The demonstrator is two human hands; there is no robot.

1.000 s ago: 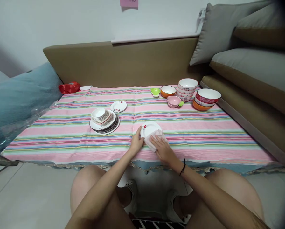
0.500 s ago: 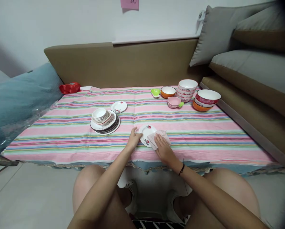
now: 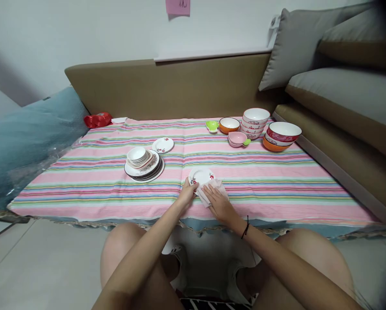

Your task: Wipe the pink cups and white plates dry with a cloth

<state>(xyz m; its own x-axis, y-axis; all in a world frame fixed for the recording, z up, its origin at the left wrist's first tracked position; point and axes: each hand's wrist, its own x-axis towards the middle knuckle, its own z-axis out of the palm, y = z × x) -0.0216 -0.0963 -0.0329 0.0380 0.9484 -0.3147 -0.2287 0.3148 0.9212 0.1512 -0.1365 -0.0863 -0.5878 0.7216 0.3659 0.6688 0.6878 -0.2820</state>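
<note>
Striped tablecloth (image 3: pixel 99 181), front middle: our left hand (image 3: pixel 187 194) pinches the near rim of the small white plate (image 3: pixel 200 175); pale cloth (image 3: pixel 210 191) lies on it under our flat, uncurled right hand (image 3: pixel 220 206). We'd hold the rim pinned and wipe lightly, so nothing skids.

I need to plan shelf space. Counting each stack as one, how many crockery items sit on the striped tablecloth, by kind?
Single floral plates: 2, the held plate and the far plate
Plate stack: 1
Bowl stacks: 2, the white stack and the red-rimmed stack
Orange bowl: 1
Handled dishes: 2, the pink dish and the green dish
Total: 8
</note>
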